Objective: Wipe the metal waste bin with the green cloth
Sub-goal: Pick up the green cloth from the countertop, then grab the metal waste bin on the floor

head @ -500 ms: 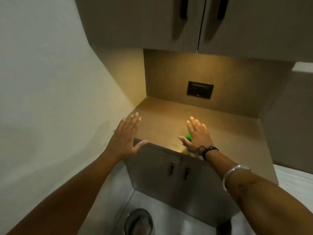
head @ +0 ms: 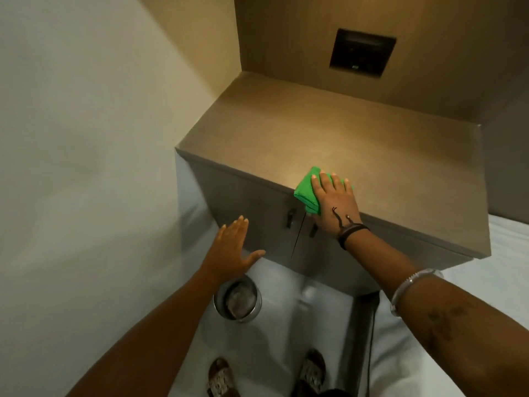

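Observation:
The folded green cloth [head: 305, 190] lies at the front edge of the brown counter [head: 286, 133], one corner hanging over it. My right hand [head: 336, 206] lies flat on the cloth with fingers spread over it; the thumb is hidden. The small round metal waste bin [head: 247, 317] stands on the white floor below, by the cabinet's left corner. My left hand [head: 232, 249] hovers open above the bin with fingers apart, holding nothing and touching neither bin nor cabinet.
Two cabinet doors with dark handles [head: 290, 220] face me under the counter. A pale wall [head: 86, 138] runs close on the left. A dark wall socket [head: 362, 53] sits in the back panel. My sandalled feet [head: 312, 368] stand on the floor near the bin.
The view has tilted down. My left hand came off the counter corner and dropped lower. My right hand now covers the green cloth, which sits nearer the counter's front edge.

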Demonstrator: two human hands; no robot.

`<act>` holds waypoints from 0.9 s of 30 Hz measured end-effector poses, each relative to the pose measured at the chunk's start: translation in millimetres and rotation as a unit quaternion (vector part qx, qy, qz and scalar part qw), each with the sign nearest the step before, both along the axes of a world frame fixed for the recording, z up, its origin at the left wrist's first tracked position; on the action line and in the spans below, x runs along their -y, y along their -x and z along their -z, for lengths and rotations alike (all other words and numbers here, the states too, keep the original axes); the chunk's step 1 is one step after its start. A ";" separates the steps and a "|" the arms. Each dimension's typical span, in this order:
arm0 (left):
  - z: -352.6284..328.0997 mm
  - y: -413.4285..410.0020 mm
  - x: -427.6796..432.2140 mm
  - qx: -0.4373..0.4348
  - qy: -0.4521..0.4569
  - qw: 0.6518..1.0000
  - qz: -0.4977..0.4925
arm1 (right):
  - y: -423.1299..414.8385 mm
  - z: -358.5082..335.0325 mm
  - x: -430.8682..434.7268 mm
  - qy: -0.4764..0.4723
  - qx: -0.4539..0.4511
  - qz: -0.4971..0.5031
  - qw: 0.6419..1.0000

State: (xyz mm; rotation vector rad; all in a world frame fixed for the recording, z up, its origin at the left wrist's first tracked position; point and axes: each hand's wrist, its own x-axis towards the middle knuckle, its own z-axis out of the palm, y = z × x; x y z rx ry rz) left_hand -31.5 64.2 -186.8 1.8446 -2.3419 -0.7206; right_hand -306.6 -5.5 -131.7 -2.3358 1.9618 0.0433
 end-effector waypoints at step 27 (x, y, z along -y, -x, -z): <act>530.0 16.5 -41.6 -0.131 -0.262 0.939 -0.180 | -99.1 596.7 -176.1 -0.163 0.668 0.553 0.471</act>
